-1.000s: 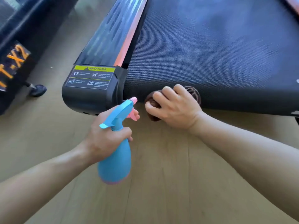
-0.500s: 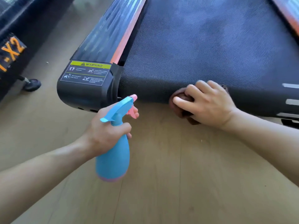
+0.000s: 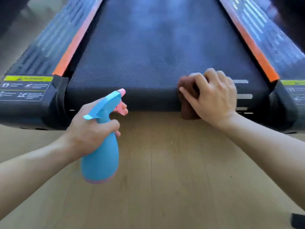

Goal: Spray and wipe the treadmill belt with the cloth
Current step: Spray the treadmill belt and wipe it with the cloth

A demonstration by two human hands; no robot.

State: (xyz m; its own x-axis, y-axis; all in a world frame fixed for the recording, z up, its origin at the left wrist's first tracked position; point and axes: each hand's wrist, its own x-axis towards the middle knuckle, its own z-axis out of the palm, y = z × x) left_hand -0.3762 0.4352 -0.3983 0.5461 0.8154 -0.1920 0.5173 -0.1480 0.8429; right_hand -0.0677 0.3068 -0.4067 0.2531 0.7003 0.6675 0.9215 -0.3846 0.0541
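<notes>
Pressing a brown cloth point(image 3: 187, 98) against the rear lip of the treadmill belt point(image 3: 145, 52), the right hand point(image 3: 214, 98) has its fingers curled over the wad. The cloth folds over the edge where the belt rolls under, and part of it hangs down the end face toward the wooden floor point(image 3: 165, 179). That placement suits the curved end, which a flat pass over the top would miss. The cloth sits toward the right of the belt, just beside the white stripes point(image 3: 241, 81) printed near the right rail point(image 3: 247, 40).

The left hand point(image 3: 89, 131) is clamped round the neck of a blue spray bottle point(image 3: 100, 156), held upright above the floor just short of the belt's end, nozzle pointing forward at the belt. One finger lies on the pink trigger point(image 3: 120, 109); whether it is squeezing I cannot tell, as the view is blurred. Holding the bottle ready beside the wiping hand looks meant to let spraying and wiping alternate without setting anything down.

Paler patches up the belt's middle may be spray or only glare. To my eye the job is at the wiping step on the near end, with the strip left of the cloth not yet covered.
</notes>
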